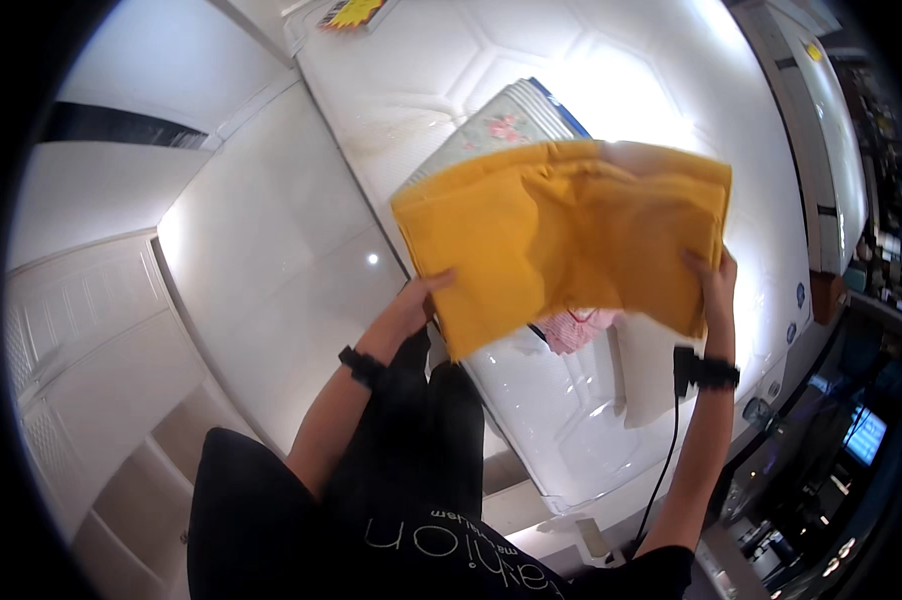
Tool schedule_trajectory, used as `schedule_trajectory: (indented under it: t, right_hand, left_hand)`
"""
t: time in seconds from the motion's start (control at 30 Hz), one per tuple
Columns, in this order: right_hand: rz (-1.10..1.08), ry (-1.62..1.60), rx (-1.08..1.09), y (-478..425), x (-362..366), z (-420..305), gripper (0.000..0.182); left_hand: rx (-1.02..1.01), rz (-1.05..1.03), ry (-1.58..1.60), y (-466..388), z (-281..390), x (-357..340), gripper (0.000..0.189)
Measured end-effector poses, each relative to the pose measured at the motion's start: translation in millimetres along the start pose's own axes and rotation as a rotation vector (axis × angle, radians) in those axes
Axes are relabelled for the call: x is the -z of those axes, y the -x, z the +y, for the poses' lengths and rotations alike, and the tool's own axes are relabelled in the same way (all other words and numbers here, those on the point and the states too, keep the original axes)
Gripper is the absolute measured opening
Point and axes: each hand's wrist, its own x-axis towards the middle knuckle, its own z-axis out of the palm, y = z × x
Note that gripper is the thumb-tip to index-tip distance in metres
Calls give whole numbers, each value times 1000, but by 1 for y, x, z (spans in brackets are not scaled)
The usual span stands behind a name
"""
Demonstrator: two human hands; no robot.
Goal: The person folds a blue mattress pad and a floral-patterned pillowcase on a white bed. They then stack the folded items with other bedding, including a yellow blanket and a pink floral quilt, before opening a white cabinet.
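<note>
A yellow-orange cloth garment (488, 247), shaped like a pair of shorts, is spread between my two hands above a white mattress (436, 67). My left hand (415, 304) grips its left edge, thumb on the near face. On the opposite edge, my right hand (719, 285) pinches the fabric the same way. Behind the garment lies a folded pale textile with pink flowers (496, 129), partly covered from view. A pink piece of cloth (578, 334) shows under the lower edge. Beside it rests a beige pillow or cushion (649, 375), its upper part hidden.
Black bands circle both wrists; a cable (668, 457) hangs from the right one. White cabinets (105, 315) stand left, across a strip of pale tiled floor (286, 225). A yellow starburst tag (352, 11) lies at the mattress's far corner. A lit screen (865, 436) glows at right.
</note>
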Motion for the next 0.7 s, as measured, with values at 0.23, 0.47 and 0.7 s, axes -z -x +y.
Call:
schedule_trajectory:
  t: [0.23,0.47,0.7]
  right_hand:
    - [-309,307,68,-168,-126,-50,41]
    - [-412,363,-97,-256,-181,-48,38]
    - [-270,631,-77,-341,-181,29,35]
  left_hand:
    - [-248,89,323,-37,35,54,44]
    - [-136,210,322,-51,17,82,44]
    - [-171,424,180,-110,11,106,42]
